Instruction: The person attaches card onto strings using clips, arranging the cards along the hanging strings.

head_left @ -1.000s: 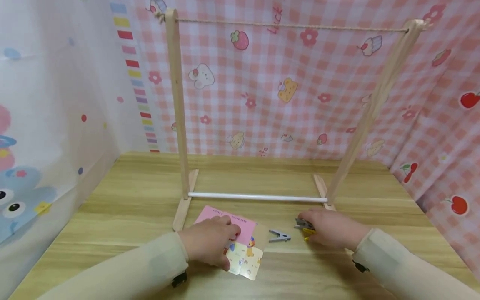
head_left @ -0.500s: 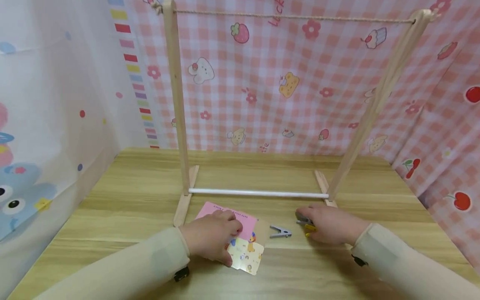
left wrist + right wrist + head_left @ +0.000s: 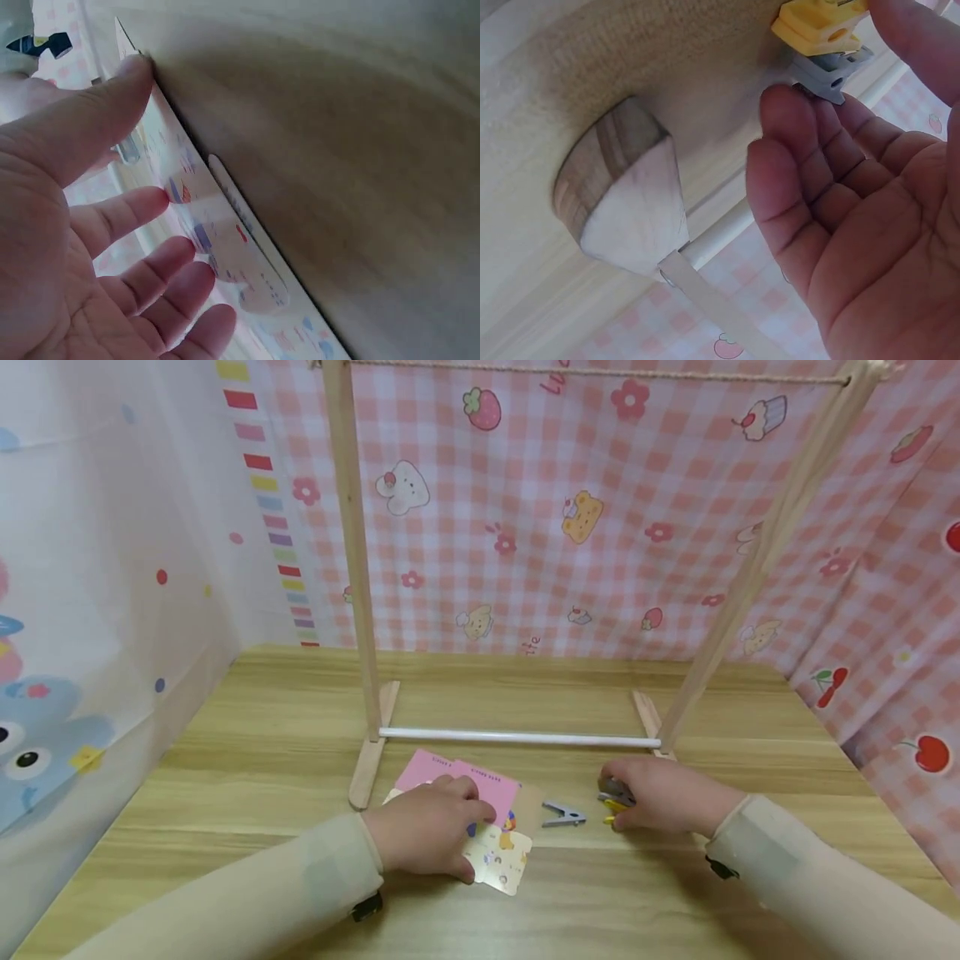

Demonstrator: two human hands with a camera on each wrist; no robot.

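Several cards, pink (image 3: 495, 789) and cream (image 3: 506, 867), lie overlapping on the table. My left hand (image 3: 427, 828) rests on them, fingers loosely bent; in the left wrist view its thumb and fingertips touch the patterned cards (image 3: 206, 217). To the right, my right hand (image 3: 667, 795) holds a yellow clip (image 3: 617, 807) and a dark grey clip (image 3: 615, 791) between thumb and fingers. The right wrist view shows the yellow clip (image 3: 821, 26) against the grey one (image 3: 825, 75), by the fingertips. Between the hands lies a light grey clip (image 3: 564, 814), untouched.
Behind the hands stands a wooden frame with a left post (image 3: 352, 552), a right post (image 3: 757, 577), a white bar (image 3: 517, 737) low across it and a rope (image 3: 600, 372) at the top. Patterned cloth (image 3: 510, 577) hangs at the back and sides.
The cards under my left hand have fanned apart, so a second pink one shows at the left. My right hand stays around the clips. The head view has tilted lower.
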